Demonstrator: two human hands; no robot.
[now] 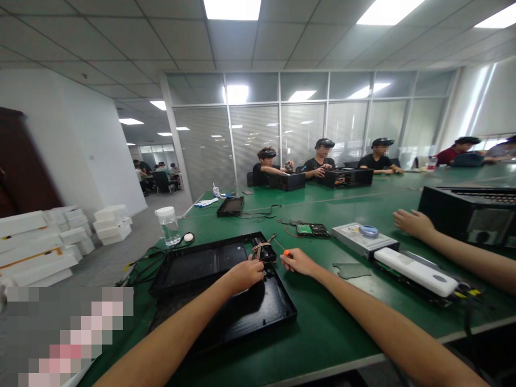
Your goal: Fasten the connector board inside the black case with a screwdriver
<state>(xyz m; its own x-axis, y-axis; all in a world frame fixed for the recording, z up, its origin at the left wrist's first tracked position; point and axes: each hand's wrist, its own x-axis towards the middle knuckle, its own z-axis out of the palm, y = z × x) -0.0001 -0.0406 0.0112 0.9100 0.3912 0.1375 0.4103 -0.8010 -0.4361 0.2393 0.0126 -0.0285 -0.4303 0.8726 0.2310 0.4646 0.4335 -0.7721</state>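
Solid green across the tabletop (258, 223), with pale grey along the front edge. Glossy black on the near tray (237, 322), streaked with whitish reflections; black again on the shallow tray behind (193, 263). Bright orange on the screwdriver handle (286, 252); mixed reddish and pale strands in the wire bundle (260, 250). Green on the small circuit board (305, 228). Silver-grey on the metal drive (350, 239), blue on the round object (368, 231) on top, plain white with one grey oval on the long device (415, 271), yellow on the connectors (472, 293). Black on the computer case (484, 223), white on the bottle lid (164, 212). Fine horizontal grey stripes over the glass partition (253, 140); a darker-lined grid over the grey ceiling (274, 43).
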